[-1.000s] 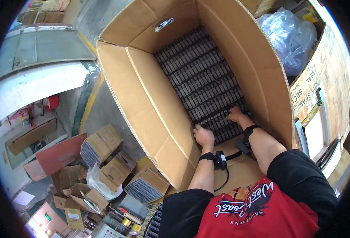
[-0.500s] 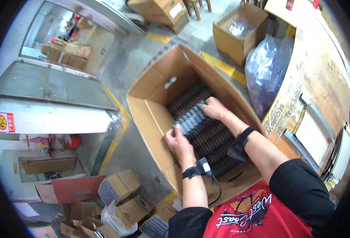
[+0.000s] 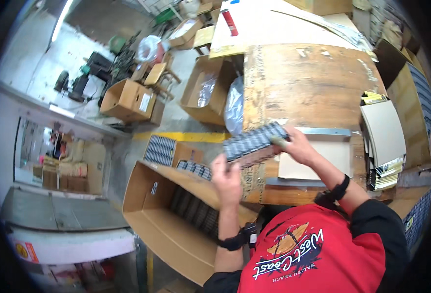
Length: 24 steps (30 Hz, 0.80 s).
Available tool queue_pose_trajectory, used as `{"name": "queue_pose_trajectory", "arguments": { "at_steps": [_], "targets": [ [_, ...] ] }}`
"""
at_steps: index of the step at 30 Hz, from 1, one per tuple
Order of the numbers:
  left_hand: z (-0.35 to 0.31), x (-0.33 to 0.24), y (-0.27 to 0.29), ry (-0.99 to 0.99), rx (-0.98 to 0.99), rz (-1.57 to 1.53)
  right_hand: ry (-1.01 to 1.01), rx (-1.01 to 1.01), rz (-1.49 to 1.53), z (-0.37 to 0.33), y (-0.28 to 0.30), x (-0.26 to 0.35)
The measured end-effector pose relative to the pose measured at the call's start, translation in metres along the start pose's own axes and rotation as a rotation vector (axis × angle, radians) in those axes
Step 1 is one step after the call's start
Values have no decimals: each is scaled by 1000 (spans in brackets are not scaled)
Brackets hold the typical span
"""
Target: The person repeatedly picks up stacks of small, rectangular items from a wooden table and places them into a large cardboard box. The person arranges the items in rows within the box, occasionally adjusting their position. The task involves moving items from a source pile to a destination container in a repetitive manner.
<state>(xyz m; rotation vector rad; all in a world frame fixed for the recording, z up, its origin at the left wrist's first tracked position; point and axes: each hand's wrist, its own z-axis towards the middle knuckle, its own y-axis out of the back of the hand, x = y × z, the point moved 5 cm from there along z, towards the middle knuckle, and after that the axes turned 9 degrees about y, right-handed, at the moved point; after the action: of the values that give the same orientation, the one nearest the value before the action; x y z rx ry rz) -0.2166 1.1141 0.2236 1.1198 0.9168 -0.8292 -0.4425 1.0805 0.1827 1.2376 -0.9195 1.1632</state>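
Observation:
Between both hands I hold a row of small boxes, patterned dark blue and white on top and brownish along the side. My left hand grips its near left end, and my right hand is closed round its right end. The row is tilted in the air above the left edge of a wooden table. Below and to the left stands a large open carton, where dark rows of similar boxes lie. On the table beside my right hand is a pale board with metal strips along its edges.
Beyond the table's left side are an open cardboard box with clear plastic in it and a plastic bag. More patterned boxes sit behind the carton. Stacked sheets lie at the table's right; a red can stands far back.
Both hands have lifted the row of boxes out of the carton and carried it right, to the table's edge. The view has swung toward the table.

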Motion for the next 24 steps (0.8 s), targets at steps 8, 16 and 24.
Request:
{"name": "queue_pose_trajectory", "arguments": {
  "at_steps": [8,16,24],
  "targets": [
    [-25,124,-208,398,508,-162,-519,-133,32,-91,121,-111],
    [18,145,-218,72,258,333,-336,-202,-270,-67,110,-186],
    [39,170,-227,788,590,-268,-186,141,-857,-84,107,-224]
  ]
}}
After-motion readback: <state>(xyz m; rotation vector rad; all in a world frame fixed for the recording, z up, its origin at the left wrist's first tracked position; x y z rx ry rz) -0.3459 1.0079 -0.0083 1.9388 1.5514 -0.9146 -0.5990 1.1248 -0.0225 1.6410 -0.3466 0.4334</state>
